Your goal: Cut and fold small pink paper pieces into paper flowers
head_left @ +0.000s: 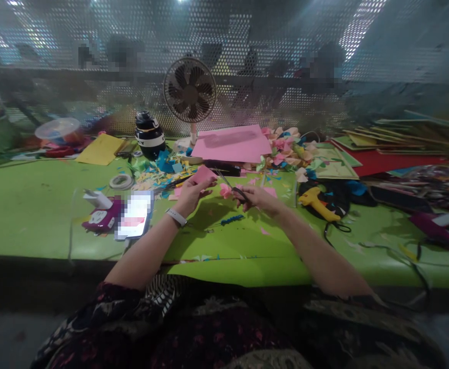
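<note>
My left hand [194, 193], with a white band on its wrist, is closed on a small piece of pink paper [203, 175] above the green table. In my right hand [255, 199] is a pair of scissors [240, 193] with dark handles, its blades pointing up and left toward the pink paper. Between my hands lies a pink paper flower [225, 191]. Just below them on the table is a blue twisted strip [232, 220]. Small pink scraps lie around my right hand.
A large pink sheet [232, 143], a fan [190, 92] and a dark jar [149, 138] stand or lie behind my hands. Paper flowers [285, 146] are heaped at back right. A yellow glue gun [318, 203] lies right, a lit phone [134, 215] and tape roll [122, 182] left.
</note>
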{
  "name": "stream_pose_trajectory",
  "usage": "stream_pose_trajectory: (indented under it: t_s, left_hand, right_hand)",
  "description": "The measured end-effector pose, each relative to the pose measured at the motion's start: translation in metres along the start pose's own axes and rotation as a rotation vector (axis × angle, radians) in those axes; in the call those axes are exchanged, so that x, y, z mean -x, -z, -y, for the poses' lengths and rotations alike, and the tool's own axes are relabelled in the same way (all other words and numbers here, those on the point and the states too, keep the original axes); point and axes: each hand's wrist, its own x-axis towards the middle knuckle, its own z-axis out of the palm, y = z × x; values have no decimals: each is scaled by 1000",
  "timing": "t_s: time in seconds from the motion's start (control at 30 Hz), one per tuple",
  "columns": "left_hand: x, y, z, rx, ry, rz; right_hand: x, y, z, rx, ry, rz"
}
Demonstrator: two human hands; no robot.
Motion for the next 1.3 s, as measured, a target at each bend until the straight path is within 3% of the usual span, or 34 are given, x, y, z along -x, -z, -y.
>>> stream_pose_trajectory:
  t_s: [0.23, 0.47, 1.3]
  left_hand:
    - [0, 2, 2, 4, -17, 22]
    - [4, -2, -2, -5, -5, 56]
    - [5, -2, -3, -49, 5, 80]
  right_hand:
    - [5, -4, 2, 52, 50, 87]
    - [1, -4, -1, 64, 47, 22]
    - [2, -4, -1, 95, 52, 34]
